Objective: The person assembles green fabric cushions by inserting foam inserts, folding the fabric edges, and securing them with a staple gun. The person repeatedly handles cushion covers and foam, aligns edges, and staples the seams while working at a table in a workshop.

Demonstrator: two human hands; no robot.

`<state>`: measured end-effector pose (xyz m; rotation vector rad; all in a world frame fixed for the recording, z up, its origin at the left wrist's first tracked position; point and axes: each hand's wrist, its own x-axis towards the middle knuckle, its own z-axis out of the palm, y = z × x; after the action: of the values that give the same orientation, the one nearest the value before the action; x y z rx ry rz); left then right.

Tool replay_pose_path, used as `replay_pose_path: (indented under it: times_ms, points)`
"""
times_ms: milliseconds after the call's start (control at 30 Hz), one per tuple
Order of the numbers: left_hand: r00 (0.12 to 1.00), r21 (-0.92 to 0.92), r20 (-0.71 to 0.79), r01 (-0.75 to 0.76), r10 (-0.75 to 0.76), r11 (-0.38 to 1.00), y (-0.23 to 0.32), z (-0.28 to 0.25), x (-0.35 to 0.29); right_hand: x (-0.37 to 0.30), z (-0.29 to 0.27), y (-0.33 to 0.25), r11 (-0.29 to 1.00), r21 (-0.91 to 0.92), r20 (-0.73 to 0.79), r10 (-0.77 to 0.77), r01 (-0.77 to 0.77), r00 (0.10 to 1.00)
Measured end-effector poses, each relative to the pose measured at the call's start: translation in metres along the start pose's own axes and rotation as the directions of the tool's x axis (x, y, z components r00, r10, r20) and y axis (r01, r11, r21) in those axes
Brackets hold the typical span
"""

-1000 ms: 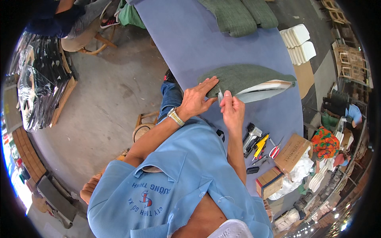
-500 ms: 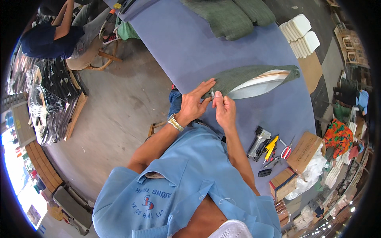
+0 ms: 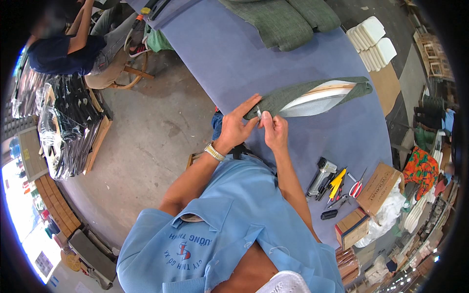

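Note:
A long green fabric cover lies on the blue-grey tabletop, gaping along its side to show a white and pale wood-coloured insert within. At its near left end, my right hand pinches the fabric edge between thumb and bent fingers. A small whitish, shiny bit shows by that thumb; I cannot make out what it is. My left hand rests against the same end with its fingers stretched out and its thumb apart from them, pointing at the pinched edge. A metal-banded watch is on my left wrist.
To the right on the table lie a staple gun, a yellow-handled cutter, scissors and a cardboard box. More green fabric lies at the far edge. A person sits at the far left.
My left fingers have drawn back from the top of the cover to its left end and straightened. The right hand keeps its pinch, with the thumb shifted slightly left.

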<state>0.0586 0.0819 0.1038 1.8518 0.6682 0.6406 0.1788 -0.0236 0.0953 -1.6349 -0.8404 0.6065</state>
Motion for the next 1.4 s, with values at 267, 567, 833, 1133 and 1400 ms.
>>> replay_pose_path:
  times_ms: [267, 567, 833, 1133, 1400]
  points:
    - [0.996, 0.04, 0.078, 0.03, -0.033, 0.999, -0.003, -0.009, 0.007, 0.011, -0.005, -0.009, 0.918, 0.397, 0.036, -0.006, -0.009, 0.999]
    - [0.99, 0.069, 0.129, 0.048, -0.057, 0.996, 0.019, -0.008, 0.004, 0.005, -0.011, -0.06, 0.956, -0.285, -0.034, 0.067, -0.074, 0.997]
    - [0.993, 0.124, 0.081, -0.094, 0.085, 0.988, 0.013, 0.001, -0.006, -0.002, -0.01, -0.039, 0.988, -0.154, -0.159, -0.021, -0.004, 0.987]
    - [0.994, 0.092, 0.072, -0.093, 0.087, 0.991, 0.012, -0.001, -0.002, -0.007, -0.009, -0.034, 0.814, 0.549, -0.15, 0.316, -0.187, 0.937]
    - [0.998, 0.06, 0.057, -0.032, 0.029, 0.998, 0.009, -0.006, 0.004, -0.021, -0.09, -0.043, 0.367, 0.93, -0.054, 0.036, 0.037, 0.998]
